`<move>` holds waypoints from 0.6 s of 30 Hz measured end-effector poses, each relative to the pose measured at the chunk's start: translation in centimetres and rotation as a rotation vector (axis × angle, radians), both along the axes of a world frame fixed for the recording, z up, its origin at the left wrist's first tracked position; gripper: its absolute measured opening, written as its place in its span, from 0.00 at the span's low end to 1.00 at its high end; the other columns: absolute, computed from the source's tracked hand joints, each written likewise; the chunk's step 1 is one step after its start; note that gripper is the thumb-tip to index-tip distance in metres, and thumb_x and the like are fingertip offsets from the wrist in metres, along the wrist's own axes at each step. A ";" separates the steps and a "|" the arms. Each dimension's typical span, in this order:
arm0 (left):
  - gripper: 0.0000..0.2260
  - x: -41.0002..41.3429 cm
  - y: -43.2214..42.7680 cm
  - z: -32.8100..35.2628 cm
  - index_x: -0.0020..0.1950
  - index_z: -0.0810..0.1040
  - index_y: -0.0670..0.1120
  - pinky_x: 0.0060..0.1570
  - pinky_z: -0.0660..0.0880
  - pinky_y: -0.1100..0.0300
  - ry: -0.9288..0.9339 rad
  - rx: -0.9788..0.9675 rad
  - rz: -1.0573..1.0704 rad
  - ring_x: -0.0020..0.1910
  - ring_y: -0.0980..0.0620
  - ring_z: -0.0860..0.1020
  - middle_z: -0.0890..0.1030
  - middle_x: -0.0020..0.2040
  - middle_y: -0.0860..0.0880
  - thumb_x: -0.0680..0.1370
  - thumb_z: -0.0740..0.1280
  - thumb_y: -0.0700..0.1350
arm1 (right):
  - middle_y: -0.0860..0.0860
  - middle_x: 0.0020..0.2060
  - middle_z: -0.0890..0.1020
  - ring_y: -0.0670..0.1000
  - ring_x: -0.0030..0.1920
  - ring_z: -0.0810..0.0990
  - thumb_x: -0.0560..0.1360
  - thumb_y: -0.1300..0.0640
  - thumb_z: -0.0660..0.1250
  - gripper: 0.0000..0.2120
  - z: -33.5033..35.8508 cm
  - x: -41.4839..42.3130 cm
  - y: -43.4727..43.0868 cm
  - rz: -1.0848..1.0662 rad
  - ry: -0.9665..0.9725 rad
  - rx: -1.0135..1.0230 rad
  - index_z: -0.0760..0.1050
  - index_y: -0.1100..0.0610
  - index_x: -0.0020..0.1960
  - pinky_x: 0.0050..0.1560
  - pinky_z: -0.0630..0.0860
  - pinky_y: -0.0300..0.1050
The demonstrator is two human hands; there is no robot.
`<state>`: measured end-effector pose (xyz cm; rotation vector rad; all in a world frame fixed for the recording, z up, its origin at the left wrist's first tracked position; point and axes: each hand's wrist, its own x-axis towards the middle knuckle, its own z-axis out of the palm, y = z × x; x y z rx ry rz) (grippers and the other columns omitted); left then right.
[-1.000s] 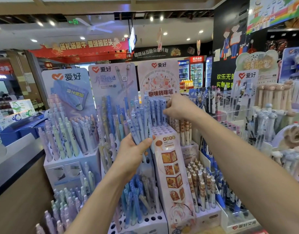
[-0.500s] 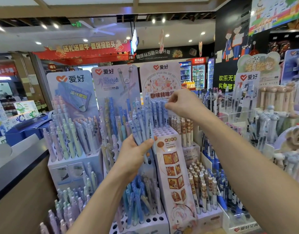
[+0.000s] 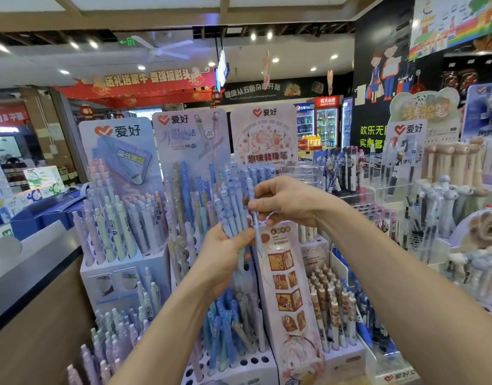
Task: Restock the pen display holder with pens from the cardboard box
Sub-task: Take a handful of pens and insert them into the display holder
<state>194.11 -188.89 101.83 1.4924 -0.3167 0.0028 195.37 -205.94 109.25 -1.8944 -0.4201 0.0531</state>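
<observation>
Back down from the holder (image 3: 283,273), my right hand (image 3: 289,204) is pinching one pen (image 3: 256,232) off the bundle (image 3: 233,212) my left hand (image 3: 225,251) is gripping. A row (image 3: 256,173) is standing behind my fingers (image 3: 270,187), so I'm judging restocking partway, bundle remaining.

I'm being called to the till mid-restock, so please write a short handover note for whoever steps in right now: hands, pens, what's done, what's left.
Left hand: grips a bundle of blue pens, held upright in front of the display holder.
Right hand: fingers pinch a single pen at the bundle's right edge.
Done: a row of blue pens appears to stand along the back of the holder's top.
Left: seat the single pen, then the bundle, one at a time. The holder's free holes are hidden behind the right hand, and the cardboard box is out of view.
</observation>
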 end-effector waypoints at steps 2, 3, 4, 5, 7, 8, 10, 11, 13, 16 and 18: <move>0.09 0.0 0.1 -0.1 0.59 0.79 0.40 0.42 0.76 0.52 -0.009 0.010 0.022 0.44 0.46 0.82 0.86 0.43 0.45 0.80 0.66 0.39 | 0.62 0.48 0.81 0.46 0.36 0.79 0.78 0.63 0.69 0.03 -0.2 0.1 0.1 -0.014 -0.016 -0.021 0.81 0.63 0.50 0.39 0.80 0.42; 0.08 -0.1 0.2 -0.1 0.58 0.79 0.39 0.39 0.75 0.55 -0.013 0.019 0.030 0.40 0.48 0.80 0.85 0.40 0.46 0.80 0.66 0.38 | 0.61 0.48 0.82 0.46 0.36 0.79 0.78 0.63 0.69 0.05 -0.3 0.1 0.0 -0.026 -0.028 -0.030 0.81 0.64 0.53 0.40 0.79 0.42; 0.08 -0.1 0.2 -0.1 0.58 0.79 0.38 0.37 0.74 0.56 -0.015 0.028 0.035 0.37 0.49 0.79 0.84 0.38 0.46 0.80 0.65 0.38 | 0.60 0.48 0.82 0.47 0.37 0.79 0.79 0.63 0.68 0.06 -0.3 0.1 -0.1 -0.042 -0.047 -0.038 0.81 0.64 0.54 0.41 0.79 0.42; 0.08 -0.1 0.3 -0.2 0.57 0.78 0.37 0.35 0.74 0.57 -0.016 0.033 0.039 0.36 0.50 0.78 0.82 0.38 0.45 0.80 0.65 0.38 | 0.59 0.47 0.81 0.48 0.38 0.78 0.79 0.63 0.68 0.07 -0.1 0.0 -0.2 -0.061 -0.070 -0.038 0.80 0.64 0.55 0.41 0.78 0.42; 0.07 -0.1 0.6 -0.4 0.56 0.78 0.36 0.32 0.74 0.58 -0.017 0.032 0.051 0.36 0.49 0.77 0.80 0.36 0.45 0.80 0.66 0.37 | 0.58 0.46 0.81 0.50 0.39 0.78 0.79 0.64 0.67 0.07 0.6 -0.1 -0.6 -0.124 -0.118 -0.007 0.79 0.64 0.56 0.40 0.78 0.42; 0.06 -0.1 0.7 -0.5 0.55 0.78 0.36 0.31 0.74 0.58 -0.020 0.029 0.057 0.36 0.49 0.77 0.80 0.35 0.45 0.80 0.66 0.36 | 0.58 0.47 0.81 0.52 0.41 0.79 0.79 0.64 0.67 0.07 1.2 -0.1 -0.8 -0.169 -0.148 0.014 0.78 0.63 0.56 0.41 0.79 0.42; 0.05 -0.2 0.8 -0.7 0.55 0.79 0.38 0.33 0.75 0.57 -0.023 0.028 0.059 0.36 0.50 0.78 0.80 0.34 0.48 0.80 0.66 0.37 | 0.57 0.50 0.82 0.53 0.45 0.81 0.78 0.64 0.67 0.07 2.5 0.0 -1.1 -0.281 -0.237 0.033 0.77 0.60 0.56 0.43 0.80 0.44; 0.05 -0.2 0.9 -0.8 0.55 0.79 0.39 0.34 0.75 0.57 -0.022 0.026 0.058 0.36 0.51 0.79 0.81 0.33 0.49 0.80 0.66 0.37 | 0.57 0.50 0.82 0.53 0.45 0.82 0.78 0.63 0.68 0.06 3.1 0.2 -1.2 -0.345 -0.294 0.025 0.77 0.59 0.55 0.43 0.80 0.43; 0.06 -0.4 0.9 -0.9 0.55 0.79 0.40 0.31 0.75 0.61 -0.016 0.017 0.046 0.32 0.56 0.81 0.83 0.31 0.53 0.80 0.65 0.36 | 0.55 0.47 0.83 0.52 0.44 0.83 0.78 0.62 0.70 0.06 3.9 0.9 -1.2 -0.454 -0.409 -0.035 0.77 0.59 0.54 0.42 0.81 0.44; 0.07 -0.5 1.0 -1.1 0.57 0.79 0.39 0.36 0.75 0.59 -0.007 0.022 0.062 0.35 0.55 0.81 0.83 0.36 0.51 0.80 0.66 0.37 | 0.53 0.49 0.83 0.54 0.49 0.83 0.77 0.61 0.70 0.07 3.9 1.7 -0.6 -0.508 -0.447 -0.195 0.78 0.58 0.55 0.53 0.82 0.51; 0.08 -0.5 0.9 -1.2 0.58 0.79 0.39 0.41 0.73 0.54 -0.004 0.013 0.076 0.39 0.52 0.80 0.83 0.40 0.48 0.79 0.67 0.38 | 0.51 0.51 0.81 0.53 0.53 0.81 0.78 0.62 0.69 0.12 3.5 1.9 -0.1 -0.513 -0.428 -0.273 0.75 0.59 0.61 0.56 0.79 0.49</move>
